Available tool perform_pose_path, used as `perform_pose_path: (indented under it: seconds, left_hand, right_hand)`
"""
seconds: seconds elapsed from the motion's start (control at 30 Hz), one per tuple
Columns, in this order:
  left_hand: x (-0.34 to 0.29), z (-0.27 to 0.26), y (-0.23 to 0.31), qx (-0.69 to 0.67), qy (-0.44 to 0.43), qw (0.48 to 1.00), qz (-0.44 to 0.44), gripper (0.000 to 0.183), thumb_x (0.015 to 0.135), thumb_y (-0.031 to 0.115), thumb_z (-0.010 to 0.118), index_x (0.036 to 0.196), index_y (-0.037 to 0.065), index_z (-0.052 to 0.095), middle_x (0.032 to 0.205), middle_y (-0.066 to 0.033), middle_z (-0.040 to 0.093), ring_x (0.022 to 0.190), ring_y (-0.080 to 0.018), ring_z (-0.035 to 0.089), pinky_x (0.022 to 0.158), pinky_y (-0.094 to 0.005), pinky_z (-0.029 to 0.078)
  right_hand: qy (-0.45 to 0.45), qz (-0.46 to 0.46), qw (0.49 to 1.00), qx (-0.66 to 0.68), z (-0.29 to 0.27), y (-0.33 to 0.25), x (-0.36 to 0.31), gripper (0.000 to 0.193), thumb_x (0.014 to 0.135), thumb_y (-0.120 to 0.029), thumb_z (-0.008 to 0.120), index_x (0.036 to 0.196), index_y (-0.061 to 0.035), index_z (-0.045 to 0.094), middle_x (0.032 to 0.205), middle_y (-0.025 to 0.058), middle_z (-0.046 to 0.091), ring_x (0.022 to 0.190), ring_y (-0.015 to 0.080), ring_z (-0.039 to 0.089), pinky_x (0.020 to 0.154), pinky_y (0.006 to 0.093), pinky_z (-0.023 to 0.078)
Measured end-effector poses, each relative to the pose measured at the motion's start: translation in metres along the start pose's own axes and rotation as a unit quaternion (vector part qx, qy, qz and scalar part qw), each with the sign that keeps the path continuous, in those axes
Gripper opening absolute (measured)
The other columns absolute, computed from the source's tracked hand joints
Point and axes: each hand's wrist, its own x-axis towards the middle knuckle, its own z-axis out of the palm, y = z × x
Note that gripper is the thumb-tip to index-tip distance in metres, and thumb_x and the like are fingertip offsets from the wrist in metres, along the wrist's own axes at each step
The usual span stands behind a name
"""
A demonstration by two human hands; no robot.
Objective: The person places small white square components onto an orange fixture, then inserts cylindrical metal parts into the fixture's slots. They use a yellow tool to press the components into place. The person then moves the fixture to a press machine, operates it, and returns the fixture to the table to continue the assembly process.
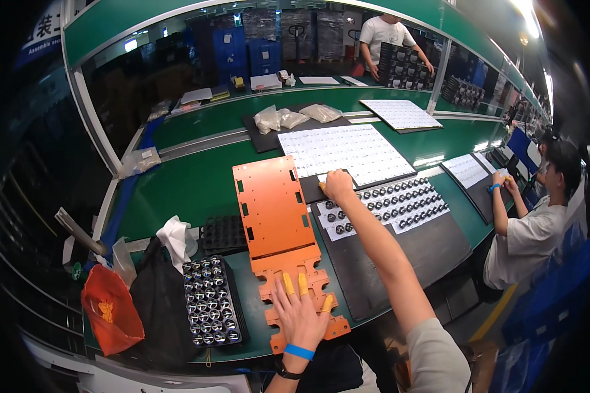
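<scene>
The orange fixture plate (273, 208) lies on the green bench (190, 183), its slotted lower end at the near edge. The left hand (299, 314), fingers spread and capped in yellow cots, presses flat on that end. The right hand (338, 186) reaches far forward, closed around something small on the white sheet of round metal parts (400, 203). A black tray of parts (211, 301) sits just left.

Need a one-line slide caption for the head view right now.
Left hand flat on an orange slotted plate; right hand reaching over a sheet of small metal parts.
</scene>
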Motion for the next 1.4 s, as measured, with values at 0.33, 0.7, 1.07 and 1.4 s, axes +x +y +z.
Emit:
perform_pose_path:
  seconds: [0.33, 0.7, 1.07, 1.4]
  left_hand:
    - [0.002, 0.001, 0.003, -0.011, -0.004, 1.000, -0.001, 0.081, 0.088, 0.051, 0.064, 0.143, -0.004, 0.040, 0.148, -0.0335, 0.033, 0.143, -0.0482, 0.022, 0.118, -0.0585, 0.015]
    - [0.000, 0.008, 0.000, -0.002, 0.014, 1.000, 0.011, 0.081, 0.087, 0.049, 0.065, 0.143, -0.003, 0.041, 0.149, -0.0319, 0.033, 0.143, -0.0477, 0.023, 0.118, -0.0582, 0.016]
    - [0.000, 0.003, 0.001, -0.015, 0.012, 1.000, 0.006, 0.079, 0.088, 0.046, 0.065, 0.143, -0.004, 0.040, 0.148, -0.0332, 0.033, 0.143, -0.0483, 0.022, 0.118, -0.0576, 0.015]
    - [0.001, 0.002, 0.002, -0.027, 0.005, 1.000, -0.004, 0.078, 0.091, 0.048, 0.060, 0.145, -0.004, 0.042, 0.148, -0.0332, 0.037, 0.145, -0.0468, 0.021, 0.120, -0.0564, 0.011]
  right_hand:
    - [-0.012, 0.018, 1.000, -0.008, 0.034, -0.006, 0.018, 0.027, 0.091, -0.025, 0.053, 0.086, -0.0105, 0.076, 0.085, 0.0085, 0.075, 0.080, 0.0232, 0.074, 0.058, 0.0392, 0.056]
    - [0.122, 0.009, 0.991, 0.056, 0.014, 0.027, 0.012, 0.025, 0.085, -0.022, 0.058, 0.071, -0.0059, 0.073, 0.076, 0.0177, 0.072, 0.071, 0.0303, 0.072, 0.063, 0.0397, 0.057]
    - [-0.090, -0.023, 0.994, 0.051, -0.006, 0.042, -0.020, 0.042, 0.088, -0.043, 0.062, 0.089, -0.0038, 0.075, 0.095, 0.0175, 0.073, 0.094, 0.0301, 0.071, 0.081, 0.0406, 0.057]
    - [-0.121, -0.068, 0.990, -0.012, -0.023, 0.023, -0.014, 0.043, 0.082, -0.045, 0.064, 0.094, -0.0057, 0.076, 0.097, 0.0151, 0.074, 0.095, 0.0290, 0.071, 0.082, 0.0381, 0.057]
